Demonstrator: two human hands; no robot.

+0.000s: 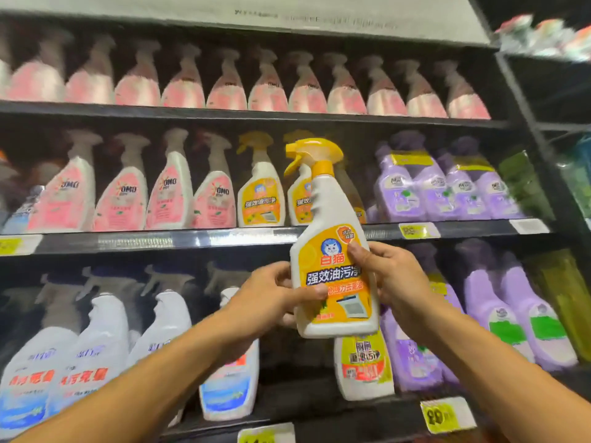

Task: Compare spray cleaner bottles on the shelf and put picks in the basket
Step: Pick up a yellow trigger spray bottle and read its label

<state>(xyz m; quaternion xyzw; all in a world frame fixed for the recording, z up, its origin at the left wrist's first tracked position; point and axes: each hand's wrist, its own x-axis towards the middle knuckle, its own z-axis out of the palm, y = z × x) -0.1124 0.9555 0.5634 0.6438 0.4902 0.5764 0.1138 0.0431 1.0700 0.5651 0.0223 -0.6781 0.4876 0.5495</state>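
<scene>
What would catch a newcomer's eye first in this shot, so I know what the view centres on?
First, the yellow-capped spray bottle held up mid-frame, gripped by the left hand and right hand at its orange label. Behind it, rows of pink spray bottles fill the top shelf, and purple bottles crowd the right.

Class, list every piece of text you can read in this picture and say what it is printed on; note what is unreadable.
"白猫" – held spray bottle, gripped by left hand and right hand.
"强效油污净" – same bottle's label.
"OMO" – pink bottles, middle shelf.
Price tags: blurred, unreadable.
Purple bottles, white bottles: too blurred.
</scene>
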